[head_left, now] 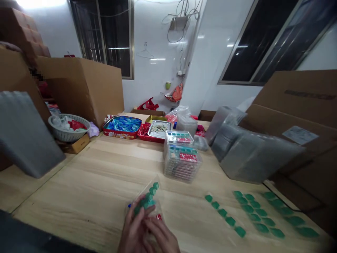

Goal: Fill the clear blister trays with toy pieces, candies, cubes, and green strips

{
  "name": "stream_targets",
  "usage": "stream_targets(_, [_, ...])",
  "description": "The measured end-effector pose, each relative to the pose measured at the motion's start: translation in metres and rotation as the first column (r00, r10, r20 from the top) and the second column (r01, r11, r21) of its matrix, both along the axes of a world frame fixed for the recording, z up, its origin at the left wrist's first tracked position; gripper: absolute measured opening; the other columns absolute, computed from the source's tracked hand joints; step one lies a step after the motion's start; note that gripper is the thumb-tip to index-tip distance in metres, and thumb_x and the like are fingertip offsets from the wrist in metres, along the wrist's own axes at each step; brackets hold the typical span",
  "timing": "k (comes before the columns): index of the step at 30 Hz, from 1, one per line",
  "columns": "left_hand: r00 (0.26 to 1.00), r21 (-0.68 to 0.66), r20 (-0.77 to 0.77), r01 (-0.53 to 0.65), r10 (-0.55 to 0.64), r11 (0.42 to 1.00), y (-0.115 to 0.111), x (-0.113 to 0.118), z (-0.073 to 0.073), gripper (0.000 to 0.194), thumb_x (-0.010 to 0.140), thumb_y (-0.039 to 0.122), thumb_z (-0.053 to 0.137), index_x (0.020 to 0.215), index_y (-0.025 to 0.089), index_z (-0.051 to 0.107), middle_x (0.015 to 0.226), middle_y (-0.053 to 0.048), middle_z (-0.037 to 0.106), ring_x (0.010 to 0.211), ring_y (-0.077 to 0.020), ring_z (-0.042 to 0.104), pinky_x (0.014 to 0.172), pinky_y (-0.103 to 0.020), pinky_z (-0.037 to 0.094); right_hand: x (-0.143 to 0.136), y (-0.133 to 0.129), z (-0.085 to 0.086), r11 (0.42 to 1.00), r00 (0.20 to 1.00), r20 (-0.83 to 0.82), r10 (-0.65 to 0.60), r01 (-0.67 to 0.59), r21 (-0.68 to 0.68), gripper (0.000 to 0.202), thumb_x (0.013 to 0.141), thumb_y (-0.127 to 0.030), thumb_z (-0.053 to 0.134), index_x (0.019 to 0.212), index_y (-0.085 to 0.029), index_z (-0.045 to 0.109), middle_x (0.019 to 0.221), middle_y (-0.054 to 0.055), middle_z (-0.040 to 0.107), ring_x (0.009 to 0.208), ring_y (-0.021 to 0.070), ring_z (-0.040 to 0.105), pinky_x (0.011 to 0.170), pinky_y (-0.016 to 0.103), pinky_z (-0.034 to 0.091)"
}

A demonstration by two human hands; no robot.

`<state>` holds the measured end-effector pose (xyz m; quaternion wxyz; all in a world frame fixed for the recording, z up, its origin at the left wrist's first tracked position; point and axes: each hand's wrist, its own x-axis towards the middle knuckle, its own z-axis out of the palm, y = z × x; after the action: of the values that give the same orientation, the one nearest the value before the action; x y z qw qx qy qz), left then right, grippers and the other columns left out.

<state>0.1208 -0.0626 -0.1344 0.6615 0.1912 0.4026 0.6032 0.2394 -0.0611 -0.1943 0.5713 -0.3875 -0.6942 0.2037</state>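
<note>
Low in the middle of the view, a clear plastic case (157, 182) is tilted up over the table. A line of green pieces (152, 190) shows in it, with a small red patch near its lower right edge. My left hand (134, 225) is closed around the case's left side. From the lower right, my right hand (163, 233) comes to it with bent fingers gripping its near edge. The fingers hide much of the case and are slightly blurred. To the right, a loose diagonal row of green pieces (222, 212) lies on the wooden table (92, 189).
Stacked filled clear cases (182, 165) stand ahead. More green pieces (255, 204) lie in rows at right, beside wrapped plastic packs (247, 154). Behind are a tin of blue items (123, 124) and a silver tray (159, 129). A basket (68, 134) and cardboard box (102, 91) stand left.
</note>
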Motion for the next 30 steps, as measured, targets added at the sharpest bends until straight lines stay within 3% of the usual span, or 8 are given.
stream_targets(4, [0.984, -0.014, 0.136, 0.117, -0.114, 0.993, -0.007, -0.025, 0.009, 0.044, 0.066, 0.040, 0.076, 0.105, 0.025, 0.063, 0.114, -0.008, 0.067, 0.106, -0.0296, 0.062, 0.085, -0.039, 0.048, 0.032, 0.019, 0.013, 0.949, 0.975, -0.099, -0.201, 0.169, -0.268, 0.034, 0.082, -0.038, 0.061, 0.112, -0.022, 0.065, 0.115, 0.012, 0.066, 0.104, 0.0263, 0.062, 0.087, 0.041, 0.053])
stream_targets(7, [0.974, -0.035, 0.117, 0.199, -0.194, 0.979, -0.019, -0.036, 0.010, 0.040, 0.070, 0.038, 0.074, 0.105, 0.022, 0.063, 0.115, -0.010, 0.067, 0.106, -0.0296, 0.062, 0.085, -0.040, 0.046, 0.050, 0.029, 0.022, 0.849, 0.971, -0.229, -0.063, -0.068, -0.523, 0.041, 0.078, -0.044, 0.066, 0.112, -0.020, 0.064, 0.111, 0.013, 0.067, 0.098, 0.0263, 0.064, 0.082, 0.040, 0.054])
stream_targets(10, [0.975, -0.118, 0.086, 0.214, -0.205, 0.970, -0.031, -0.040, 0.003, 0.048, 0.067, 0.041, 0.076, 0.108, 0.021, 0.060, 0.106, -0.011, 0.070, 0.099, -0.0278, 0.065, 0.086, -0.039, 0.046, 0.049, 0.023, 0.018, 0.703, 0.922, -0.383, 0.062, -0.313, -0.639, 0.039, 0.076, -0.044, 0.068, 0.106, -0.020, 0.066, 0.090, 0.009, 0.072, 0.072, 0.0191, 0.065, 0.064, 0.030, 0.053])
stream_targets(13, [0.994, -0.213, 0.017, 0.110, -0.108, 0.971, -0.041, -0.042, -0.007, 0.053, 0.062, 0.045, 0.078, 0.106, 0.022, 0.059, 0.095, -0.008, 0.071, 0.091, -0.0270, 0.067, 0.081, -0.038, 0.048, 0.041, 0.009, 0.001, 0.648, 0.889, -0.457, 0.012, -0.355, -0.674, 0.038, 0.072, -0.045, 0.072, 0.101, -0.020, 0.068, 0.084, 0.008, 0.071, 0.058, 0.0148, 0.058, 0.050, 0.024, 0.046])
stream_targets(17, [0.948, -0.157, -0.298, -0.162, 0.110, 0.974, -0.040, -0.044, -0.017, 0.042, 0.064, 0.045, 0.075, 0.095, 0.020, 0.061, 0.099, -0.006, 0.068, 0.095, -0.0240, 0.064, 0.079, -0.033, 0.049, 0.033, 0.006, -0.013, 0.627, 0.865, -0.498, -0.054, -0.359, -0.691, 0.041, 0.066, -0.047, 0.076, 0.095, -0.018, 0.069, 0.080, 0.009, 0.071, 0.060, 0.0172, 0.060, 0.048, 0.024, 0.045])
stream_targets(21, [0.763, -0.016, -0.627, -0.215, 0.158, 0.976, -0.015, -0.054, -0.029, 0.040, 0.065, 0.043, 0.069, 0.094, 0.016, 0.064, 0.091, -0.007, 0.067, 0.087, -0.0218, 0.063, 0.079, -0.032, 0.050, 0.026, 0.027, -0.006, 0.653, 0.869, -0.489, -0.075, -0.328, -0.682, 0.045, 0.061, -0.049, 0.078, 0.091, -0.017, 0.067, 0.076, 0.008, 0.070, 0.056, 0.0161, 0.059, 0.045, 0.024, 0.043])
stream_targets(26, [0.309, 0.172, -0.930, -0.119, 0.201, 0.978, 0.020, -0.066, -0.041, 0.037, 0.073, 0.035, 0.053, 0.102, 0.015, 0.065, 0.076, -0.004, 0.060, 0.073, -0.0193, 0.057, 0.066, -0.032, 0.050, 0.019, 0.049, -0.003, 0.695, 0.908, -0.414, -0.063, -0.258, -0.671, 0.045, 0.062, -0.053, 0.074, 0.087, -0.017, 0.063, 0.072, 0.006, 0.068, 0.060, 0.0186, 0.061, 0.050, 0.027, 0.046])
stream_targets(30, [0.011, 0.134, -0.991, 0.006, 0.134, 0.991, 0.025, -0.068, -0.045, 0.032, 0.078, 0.029, 0.049, 0.101, 0.014, 0.066, 0.083, -0.008, 0.061, 0.084, -0.0234, 0.057, 0.082, -0.039, 0.048, 0.019, 0.048, -0.009, 0.788, 0.997, -0.062, -0.051, 0.002, -0.616, 0.036, 0.077, -0.051, 0.058, 0.086, -0.017, 0.063, 0.073, 0.006, 0.067, 0.058, 0.0177, 0.058, 0.056, 0.030, 0.046])
